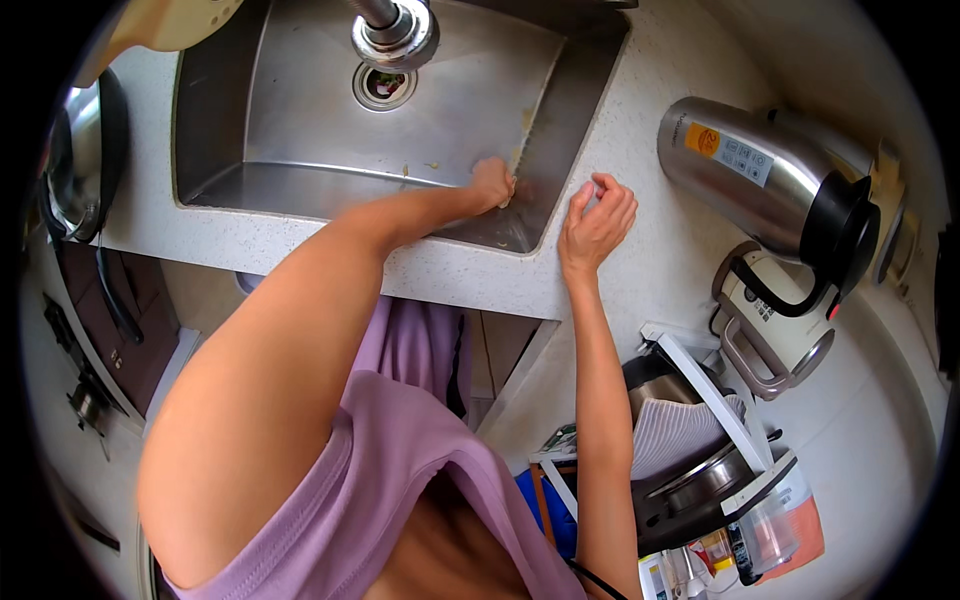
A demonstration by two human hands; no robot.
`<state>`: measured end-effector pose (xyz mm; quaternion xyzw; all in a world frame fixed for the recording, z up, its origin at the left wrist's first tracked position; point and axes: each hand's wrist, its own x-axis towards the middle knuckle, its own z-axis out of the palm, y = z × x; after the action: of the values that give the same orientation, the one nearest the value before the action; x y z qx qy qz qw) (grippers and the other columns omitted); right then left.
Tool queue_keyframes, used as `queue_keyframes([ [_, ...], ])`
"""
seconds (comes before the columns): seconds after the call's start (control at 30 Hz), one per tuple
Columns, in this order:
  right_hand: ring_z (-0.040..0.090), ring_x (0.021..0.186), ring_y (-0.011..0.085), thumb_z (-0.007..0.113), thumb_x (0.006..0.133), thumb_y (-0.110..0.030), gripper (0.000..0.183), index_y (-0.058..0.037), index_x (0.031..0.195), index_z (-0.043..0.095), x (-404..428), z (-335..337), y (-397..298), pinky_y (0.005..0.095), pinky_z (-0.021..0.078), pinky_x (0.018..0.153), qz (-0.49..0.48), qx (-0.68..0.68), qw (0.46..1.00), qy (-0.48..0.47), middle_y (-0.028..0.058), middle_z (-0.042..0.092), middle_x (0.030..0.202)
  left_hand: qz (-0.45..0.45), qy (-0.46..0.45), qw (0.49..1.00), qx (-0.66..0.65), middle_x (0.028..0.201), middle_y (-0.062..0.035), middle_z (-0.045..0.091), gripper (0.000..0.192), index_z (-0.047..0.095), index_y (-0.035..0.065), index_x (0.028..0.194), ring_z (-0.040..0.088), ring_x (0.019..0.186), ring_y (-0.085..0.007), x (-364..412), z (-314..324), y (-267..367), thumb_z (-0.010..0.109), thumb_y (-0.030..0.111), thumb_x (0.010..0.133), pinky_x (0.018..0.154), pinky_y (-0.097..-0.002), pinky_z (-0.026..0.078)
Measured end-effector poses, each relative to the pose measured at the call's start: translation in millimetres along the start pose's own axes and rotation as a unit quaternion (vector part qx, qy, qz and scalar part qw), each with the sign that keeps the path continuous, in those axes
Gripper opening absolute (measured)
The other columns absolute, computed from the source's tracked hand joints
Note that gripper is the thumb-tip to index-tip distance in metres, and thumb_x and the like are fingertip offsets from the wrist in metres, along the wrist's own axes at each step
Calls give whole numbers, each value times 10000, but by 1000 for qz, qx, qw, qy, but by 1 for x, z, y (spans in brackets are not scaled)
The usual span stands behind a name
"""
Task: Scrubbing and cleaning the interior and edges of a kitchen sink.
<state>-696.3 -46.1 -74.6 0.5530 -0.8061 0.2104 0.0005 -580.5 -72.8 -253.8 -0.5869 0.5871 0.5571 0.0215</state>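
My left hand (pixel 491 182) reaches into the right part of a stainless steel sink (pixel 330 135). It is closed on a pale item (pixel 508 196), mostly hidden under the fingers, near the foot of the right wall. Yellowish scraps (pixel 431 165) lie on the sink floor close by. Green and pink bits fill part of the drain (pixel 385 86), below the faucet head (pixel 395 36). On the speckled white countertop (pixel 480 274), just right of the sink, rests my right hand (pixel 600 221). Its fingers are loosely bent, thumb apart, and nothing shows in them.
A steel vacuum jug (pixel 750 169) with a black handle stands to the right. Nearer me are a cream electric appliance (pixel 780 322) and a white rack (pixel 705 397) holding a striped cloth (pixel 667 431) and cookware. A lidded pan (pixel 90 157) sits left of the sink.
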Motion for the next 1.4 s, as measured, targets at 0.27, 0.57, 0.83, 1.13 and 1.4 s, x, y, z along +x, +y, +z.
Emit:
queue_keyframes([
  [0.27,504,855,264,557,845,-155,157,-81,983,547,-2,-2,10,386,386,768,-8,-18,1000,11,70,531,902,-66,-213,970,-99,647,-84,649,143,624,42,591,643,583,-158,-33,-42,57,766,46,605,537,-295,546],
  [0.57,499,850,275,561,843,-161,165,-81,987,543,4,-4,11,389,386,767,-6,-26,1000,10,79,528,898,-96,-135,973,-163,661,-76,658,109,643,10,656,630,571,-138,-87,-57,99,740,-30,626,502,-268,531],
  [0.83,495,852,282,558,840,-161,162,-68,973,547,2,3,-4,392,379,763,-16,-4,1000,0,94,524,891,149,228,954,-127,674,-142,663,110,689,57,705,660,637,-249,79,-88,132,719,162,693,624,-356,502],
  [1.13,492,841,287,553,846,-152,164,-59,980,537,2,-7,10,395,376,756,-9,-18,1000,-2,98,521,884,199,155,945,-207,731,-122,688,153,717,24,826,659,664,-177,42,-67,136,727,127,714,631,-297,495],
  [1.4,494,818,278,562,844,-155,165,-71,984,543,0,-2,6,395,377,742,1,13,1000,-21,88,520,870,159,353,868,-311,672,-117,672,107,707,8,780,647,607,-180,84,-99,208,731,67,695,593,-296,480],
])
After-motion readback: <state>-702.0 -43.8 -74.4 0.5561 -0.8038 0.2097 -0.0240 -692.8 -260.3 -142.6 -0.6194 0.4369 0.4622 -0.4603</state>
